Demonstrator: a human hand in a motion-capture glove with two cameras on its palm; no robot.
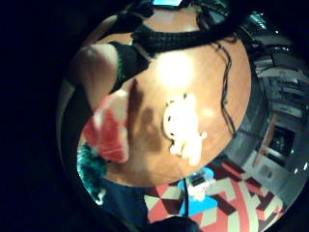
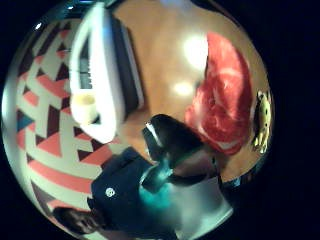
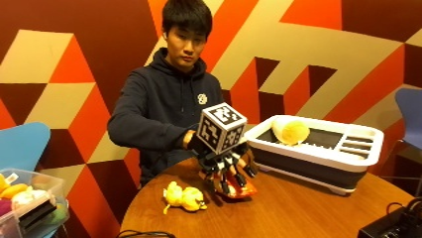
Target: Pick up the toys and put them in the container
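My gloved right hand [image 3: 226, 171] points its fingers down and grips a red and white marbled toy [image 3: 239, 191] low over the round wooden table [image 3: 296, 213]. That red toy [image 2: 222, 100] lies close to the palm, and a fingertip [image 1: 96, 63] curls beside the red toy [image 1: 108, 133]. A yellow plush toy [image 3: 183, 197] lies on the table just left of the hand; the plush [image 1: 183, 128] is apart from the fingers. The white and grey container [image 3: 356, 159] stands to the right of the hand, with a round yellow toy [image 3: 290, 131] inside.
A clear bin of toys [image 3: 26, 198] and a blue chair [image 3: 20, 144] stand off the table at left. A black box [image 3: 395, 225] with cables sits at the table's right front edge. The container [image 2: 102, 75] takes up the table's back right.
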